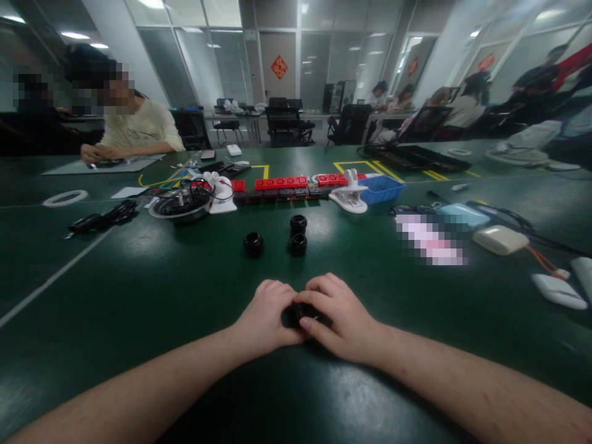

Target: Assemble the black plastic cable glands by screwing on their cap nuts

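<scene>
My left hand [267, 316] and my right hand [333, 313] meet low in the middle of the green table [139, 296]. Both are curled around one small black round part [303, 313], which shows only between the fingers. Three more black round parts stand farther out: one alone [253, 243], and two close together [298, 224] [298, 245].
Beyond them lie a row of red and black blocks [282, 183], a blue tray [382, 189], a white clamp [350, 194], a metal bowl with cables [181, 204], and white cases [502, 239] at the right. A person sits at the far left [134, 126]; others sit at the back.
</scene>
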Action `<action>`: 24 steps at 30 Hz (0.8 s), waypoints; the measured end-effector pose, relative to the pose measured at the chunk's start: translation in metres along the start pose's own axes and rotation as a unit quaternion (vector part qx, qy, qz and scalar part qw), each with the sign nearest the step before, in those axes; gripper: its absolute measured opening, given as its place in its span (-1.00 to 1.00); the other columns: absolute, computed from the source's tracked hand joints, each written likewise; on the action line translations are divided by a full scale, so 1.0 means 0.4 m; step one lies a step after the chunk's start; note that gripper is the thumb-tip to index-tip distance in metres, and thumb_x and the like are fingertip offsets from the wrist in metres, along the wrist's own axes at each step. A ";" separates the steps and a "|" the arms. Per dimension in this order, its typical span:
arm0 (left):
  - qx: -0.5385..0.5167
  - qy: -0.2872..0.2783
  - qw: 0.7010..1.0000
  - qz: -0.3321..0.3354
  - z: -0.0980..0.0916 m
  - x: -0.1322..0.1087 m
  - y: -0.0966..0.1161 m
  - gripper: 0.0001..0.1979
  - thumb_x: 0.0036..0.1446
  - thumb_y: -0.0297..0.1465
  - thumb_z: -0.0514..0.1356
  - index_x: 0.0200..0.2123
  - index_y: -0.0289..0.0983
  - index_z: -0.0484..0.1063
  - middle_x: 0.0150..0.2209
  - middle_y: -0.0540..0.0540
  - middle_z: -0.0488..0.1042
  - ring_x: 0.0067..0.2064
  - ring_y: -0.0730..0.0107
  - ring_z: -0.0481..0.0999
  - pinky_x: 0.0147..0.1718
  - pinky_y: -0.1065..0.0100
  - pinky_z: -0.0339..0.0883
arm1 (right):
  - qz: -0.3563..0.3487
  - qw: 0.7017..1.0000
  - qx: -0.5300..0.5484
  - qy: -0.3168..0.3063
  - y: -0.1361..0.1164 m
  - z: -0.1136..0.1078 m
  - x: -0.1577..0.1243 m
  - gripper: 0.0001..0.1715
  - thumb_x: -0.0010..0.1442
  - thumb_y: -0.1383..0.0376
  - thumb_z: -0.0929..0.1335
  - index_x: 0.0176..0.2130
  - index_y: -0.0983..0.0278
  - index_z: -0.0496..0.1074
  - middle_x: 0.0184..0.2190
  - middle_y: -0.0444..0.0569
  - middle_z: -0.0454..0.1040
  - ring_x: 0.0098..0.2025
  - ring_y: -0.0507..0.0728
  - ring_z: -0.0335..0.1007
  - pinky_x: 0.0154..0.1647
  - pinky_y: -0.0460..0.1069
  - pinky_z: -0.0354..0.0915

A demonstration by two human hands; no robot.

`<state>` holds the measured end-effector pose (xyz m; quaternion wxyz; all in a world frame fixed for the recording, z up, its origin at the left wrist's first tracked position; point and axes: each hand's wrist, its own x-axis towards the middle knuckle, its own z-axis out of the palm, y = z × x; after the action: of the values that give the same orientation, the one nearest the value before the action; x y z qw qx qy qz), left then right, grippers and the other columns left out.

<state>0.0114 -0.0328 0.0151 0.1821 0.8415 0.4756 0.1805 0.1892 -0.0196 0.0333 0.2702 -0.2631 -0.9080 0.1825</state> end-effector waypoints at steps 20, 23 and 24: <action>0.065 0.016 0.998 0.008 0.003 -0.003 -0.005 -0.62 -0.16 -0.05 0.20 -0.44 -0.25 0.34 -0.42 0.01 0.38 -0.29 0.30 0.35 -0.21 0.25 0.14 | 0.004 0.998 -0.038 0.040 0.006 0.012 0.003 -0.78 0.11 0.24 0.25 -0.22 0.28 0.30 -0.32 0.02 0.38 -0.29 0.14 0.28 -0.29 0.06 0.25; 0.059 0.018 0.998 0.013 0.001 -0.003 -0.006 -0.60 -0.16 -0.01 0.20 -0.43 -0.25 0.36 -0.41 0.00 0.39 -0.30 0.30 0.35 -0.21 0.25 0.14 | -0.014 0.998 -0.040 0.043 0.009 0.009 0.003 -0.76 0.14 0.23 0.23 -0.18 0.29 0.29 -0.31 0.03 0.39 -0.28 0.15 0.29 -0.29 0.06 0.25; 0.056 0.018 0.998 0.017 0.000 -0.003 -0.006 -0.59 -0.16 -0.01 0.19 -0.42 -0.24 0.36 -0.41 0.01 0.39 -0.30 0.30 0.36 -0.22 0.25 0.13 | -0.020 0.998 -0.038 0.037 0.009 0.007 0.003 -0.75 0.15 0.23 0.22 -0.17 0.28 0.29 -0.30 0.03 0.40 -0.28 0.15 0.29 -0.29 0.06 0.24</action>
<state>0.0090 -0.0324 0.0135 0.1226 0.8547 0.4742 0.1720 0.1878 -0.0167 0.0299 0.2975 -0.2618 -0.9084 0.1329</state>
